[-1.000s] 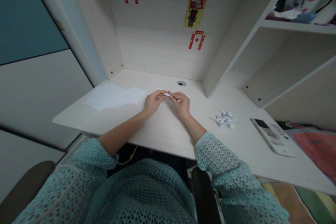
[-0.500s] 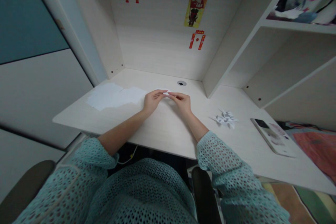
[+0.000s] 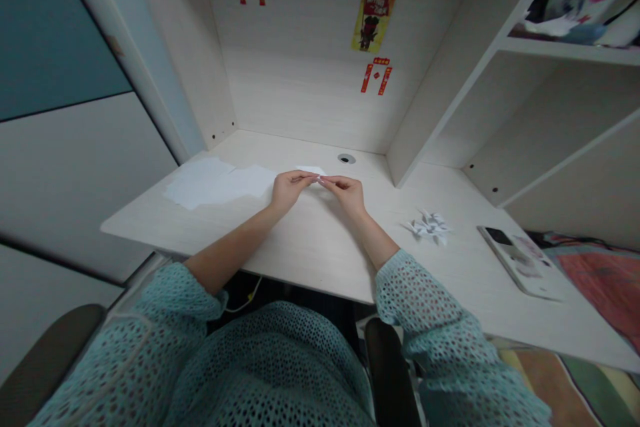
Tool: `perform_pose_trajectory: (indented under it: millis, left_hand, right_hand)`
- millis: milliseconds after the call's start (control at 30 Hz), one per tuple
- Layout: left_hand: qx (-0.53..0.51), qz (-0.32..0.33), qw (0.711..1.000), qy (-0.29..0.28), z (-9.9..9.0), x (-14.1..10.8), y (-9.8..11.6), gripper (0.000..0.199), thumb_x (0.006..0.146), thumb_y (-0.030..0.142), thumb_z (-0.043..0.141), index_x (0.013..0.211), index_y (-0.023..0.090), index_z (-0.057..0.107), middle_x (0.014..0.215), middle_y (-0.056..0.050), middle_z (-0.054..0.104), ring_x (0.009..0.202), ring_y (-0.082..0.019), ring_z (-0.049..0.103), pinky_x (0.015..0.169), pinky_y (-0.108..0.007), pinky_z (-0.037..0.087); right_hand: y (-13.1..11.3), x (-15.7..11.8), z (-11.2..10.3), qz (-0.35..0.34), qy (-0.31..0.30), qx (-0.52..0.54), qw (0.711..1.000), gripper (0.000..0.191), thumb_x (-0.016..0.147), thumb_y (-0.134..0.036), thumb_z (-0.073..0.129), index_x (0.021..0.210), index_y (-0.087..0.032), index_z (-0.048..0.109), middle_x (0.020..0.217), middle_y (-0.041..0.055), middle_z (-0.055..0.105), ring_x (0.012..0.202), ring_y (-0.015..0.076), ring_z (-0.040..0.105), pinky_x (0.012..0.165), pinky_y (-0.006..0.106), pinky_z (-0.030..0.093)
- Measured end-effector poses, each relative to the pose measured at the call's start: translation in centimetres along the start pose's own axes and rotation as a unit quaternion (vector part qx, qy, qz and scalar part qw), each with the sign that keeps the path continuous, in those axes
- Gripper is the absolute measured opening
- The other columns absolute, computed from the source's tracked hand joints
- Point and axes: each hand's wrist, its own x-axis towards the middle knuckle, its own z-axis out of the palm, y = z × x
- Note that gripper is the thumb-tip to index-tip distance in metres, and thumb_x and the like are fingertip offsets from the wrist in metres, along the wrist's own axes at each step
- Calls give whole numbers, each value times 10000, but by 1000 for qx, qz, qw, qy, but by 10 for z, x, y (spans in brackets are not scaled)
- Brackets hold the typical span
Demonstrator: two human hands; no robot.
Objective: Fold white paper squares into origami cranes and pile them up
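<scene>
In the head view, looking forward and down, your two bare hands meet above a pale desk (image 3: 310,247). Your left hand (image 3: 287,192) pinches one side of a small piece of white paper (image 3: 319,177) between thumb and fingertips; your right hand (image 3: 351,196) pinches the other side in the same way. The piece sits between the two sets of fingertips, mostly covered by them, so its shape and any creases are too small to tell. Just behind it, a flat white slip (image 3: 309,169) lies on the desk.

To your left, loose white sheets (image 3: 215,183) lie spread and overlapping. To your right, apart from your hands, is a cluster of pointed, folded white paper shapes (image 3: 430,227), and beyond it a pale phone-like device (image 3: 520,263).

The piece you hold should feel almost weightless, thin and dry, with little slip. It is likely soft where single and stiffer where layered, and easily crushed or torn. A light pinch at opposite edges, near any fold, suits it best; pressing on its middle or on a fine point could bend it out of shape.
</scene>
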Motion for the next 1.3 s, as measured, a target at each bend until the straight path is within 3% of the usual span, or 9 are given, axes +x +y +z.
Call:
perform_pose_trajectory:
  millis: [200, 633, 1000, 1300]
  left_hand:
    - [-34, -36, 999, 13, 3, 0, -7, 234, 654, 342, 725, 813, 170, 722, 882, -64, 717, 826, -183, 654, 827, -345, 507]
    - [-3, -14, 1000, 9, -2, 1, -5, 279, 657, 339, 726, 877, 167, 727, 918, -68, 715, 852, -192, 657, 860, -341, 495]
    - [-73, -48, 996, 27, 3, 1, -6, 280, 639, 332, 739, 858, 158, 727, 897, -68, 717, 838, -178, 659, 875, -343, 498]
    - [-10, -31, 999, 25, -2, 0, -5, 309, 645, 305, 725, 923, 170, 718, 928, -68, 714, 853, -190, 655, 874, -350, 494]
  right_hand:
    - [-1, -1, 2, -4, 9, 3, 1000, 253, 619, -417, 730, 755, -204, 733, 811, 56, 723, 756, 201, 649, 734, 336, 498]
    - [3, -2, 2, 20, 25, 36, 999, 283, 598, -415, 741, 762, -184, 735, 800, 50, 726, 750, 185, 653, 747, 315, 502]
    - [2, -1, 5, 9, 27, 37, 999, 269, 614, -413, 735, 769, -192, 735, 817, 52, 728, 773, 192, 658, 765, 322, 504]
    - [7, -1, 4, 35, 24, 45, 998, 255, 596, -386, 747, 756, -189, 734, 790, 47, 725, 728, 178, 645, 733, 314, 495]
